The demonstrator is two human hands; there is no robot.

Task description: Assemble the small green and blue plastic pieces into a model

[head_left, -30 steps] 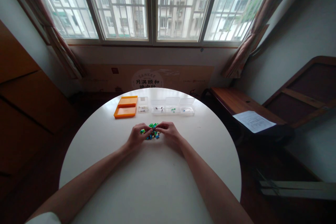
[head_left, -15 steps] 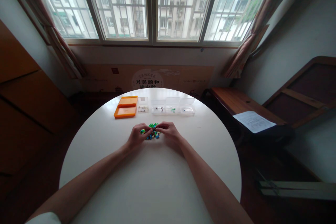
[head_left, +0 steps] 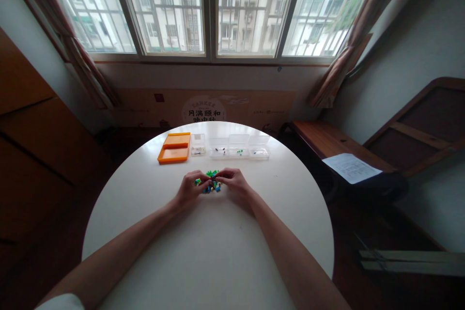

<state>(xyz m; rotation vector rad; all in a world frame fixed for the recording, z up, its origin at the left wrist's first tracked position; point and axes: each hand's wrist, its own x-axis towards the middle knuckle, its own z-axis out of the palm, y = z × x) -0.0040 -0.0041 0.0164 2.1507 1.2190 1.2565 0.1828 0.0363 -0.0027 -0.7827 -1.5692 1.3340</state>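
Left hand, right hand, both curled, grip too small to tell, coloured pieces between them

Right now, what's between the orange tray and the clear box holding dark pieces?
The head view shows another clear plastic box there, with tiny pieces inside.

From my remote seat, the table looks smooth and glossy, its top catching a sheen toward the far edge. The small bricks look like hard plastic. I make out slightly shiny plastic on the orange tray and clear, glossy plastic in the boxes. The sheet seems matt paper, the bench smooth wood, the curtain soft cloth.
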